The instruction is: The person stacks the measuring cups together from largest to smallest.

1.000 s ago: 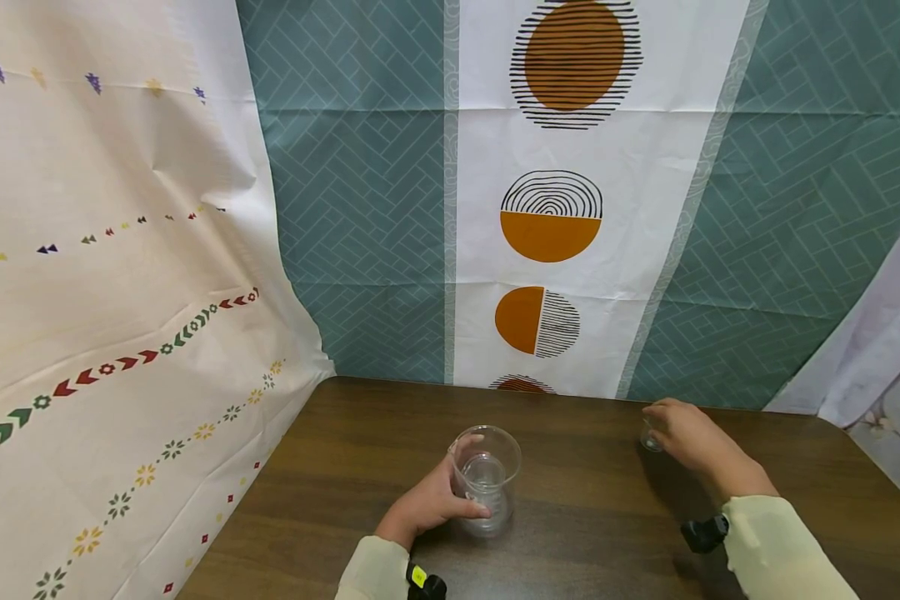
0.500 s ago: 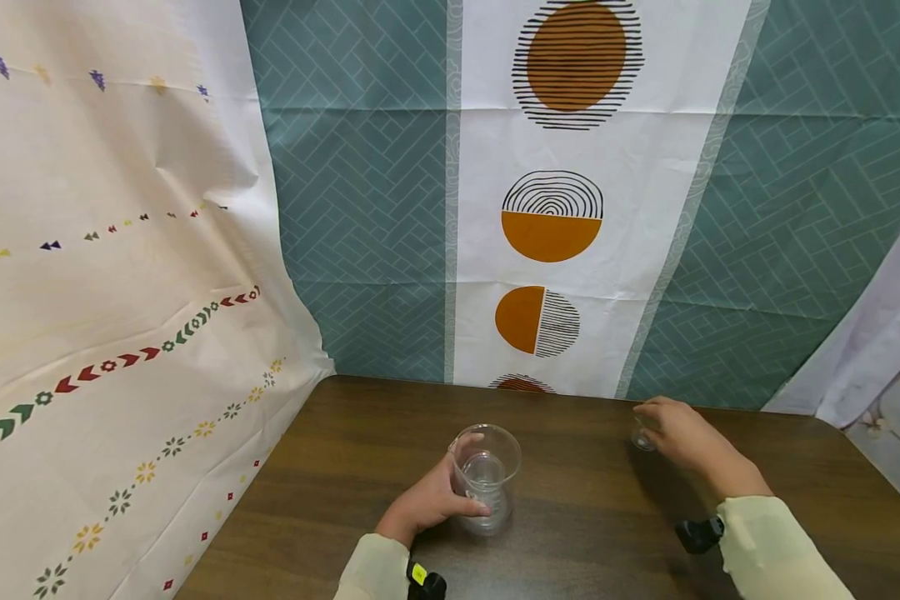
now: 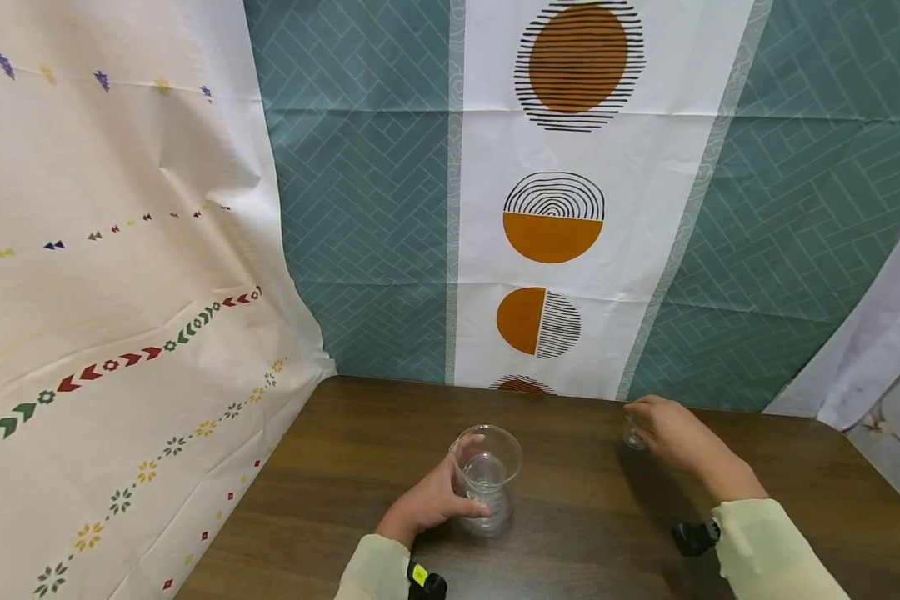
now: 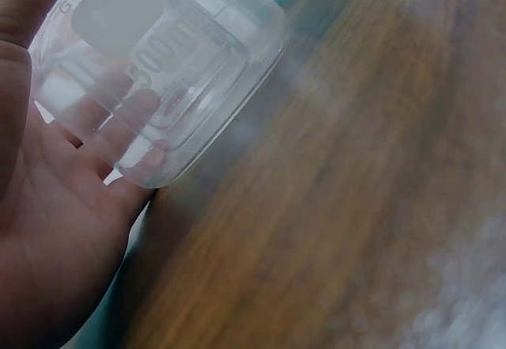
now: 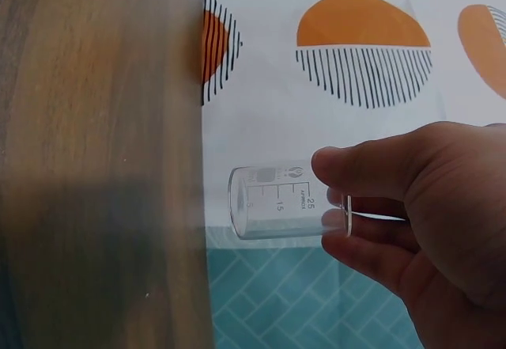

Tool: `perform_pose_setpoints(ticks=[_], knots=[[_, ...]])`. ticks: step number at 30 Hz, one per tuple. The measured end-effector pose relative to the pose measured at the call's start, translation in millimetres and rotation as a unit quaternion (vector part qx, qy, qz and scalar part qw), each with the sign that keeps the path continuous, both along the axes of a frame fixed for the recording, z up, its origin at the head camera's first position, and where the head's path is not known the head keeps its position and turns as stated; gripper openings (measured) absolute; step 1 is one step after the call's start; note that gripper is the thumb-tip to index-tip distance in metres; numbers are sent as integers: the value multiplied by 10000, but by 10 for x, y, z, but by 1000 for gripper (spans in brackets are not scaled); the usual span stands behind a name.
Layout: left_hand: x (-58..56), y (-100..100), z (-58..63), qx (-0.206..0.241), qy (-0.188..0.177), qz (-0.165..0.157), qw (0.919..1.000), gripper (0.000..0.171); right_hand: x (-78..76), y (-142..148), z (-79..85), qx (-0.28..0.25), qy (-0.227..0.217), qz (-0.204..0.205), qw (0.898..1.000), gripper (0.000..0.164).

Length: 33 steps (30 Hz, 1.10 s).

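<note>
My left hand (image 3: 429, 502) grips a large clear glass beaker (image 3: 501, 507) upright on the table, thumb in front and fingers behind. Inside it shows at least one smaller glass vessel (image 3: 484, 472); how many are nested cannot be told. In the left wrist view, a "500" marking is on the beaker (image 4: 205, 56), and fingers show through the glass. To the right, my right hand (image 3: 678, 437) pinches a small glass beaker (image 3: 633, 435) near its rim. Graduations up to 25 mark this small beaker (image 5: 273, 206) in the right wrist view. It hangs upright above the table and looks empty.
A brown wooden table (image 3: 570, 533) lies under both hands. Behind it hangs a teal and white curtain (image 3: 375, 250) with orange circles. An embroidered cream cloth (image 3: 120, 333) borders the left side, and a pale cloth (image 3: 862, 358) hangs at the right corner.
My right hand has moved slightly left with the small beaker, toward the large beaker. My left hand and the large beaker have stayed in place.
</note>
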<state>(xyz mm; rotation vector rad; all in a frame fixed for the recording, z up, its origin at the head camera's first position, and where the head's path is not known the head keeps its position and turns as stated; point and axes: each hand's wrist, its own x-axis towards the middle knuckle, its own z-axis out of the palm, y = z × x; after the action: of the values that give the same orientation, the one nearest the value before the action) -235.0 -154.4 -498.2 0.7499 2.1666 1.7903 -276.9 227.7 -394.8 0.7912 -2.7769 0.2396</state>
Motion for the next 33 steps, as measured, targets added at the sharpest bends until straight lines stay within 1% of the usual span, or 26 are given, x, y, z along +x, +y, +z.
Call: perform_pose_setpoints(ticks=[9, 20, 28, 33], knots=[[8, -6, 13, -69, 29, 36, 10000, 97, 57, -101, 73, -5, -1, 47, 10000, 33], [-2, -6, 5, -137, 2, 59, 9999, 97, 85, -159, 69, -10, 187, 226, 9996, 32], [4, -4, 14, -100, 18, 37, 9999, 97, 99, -210, 71, 57, -11, 145, 9999, 33], [5, -7, 18, -73, 12, 8, 10000, 97, 116, -231, 76, 23, 13, 198, 9998, 33]])
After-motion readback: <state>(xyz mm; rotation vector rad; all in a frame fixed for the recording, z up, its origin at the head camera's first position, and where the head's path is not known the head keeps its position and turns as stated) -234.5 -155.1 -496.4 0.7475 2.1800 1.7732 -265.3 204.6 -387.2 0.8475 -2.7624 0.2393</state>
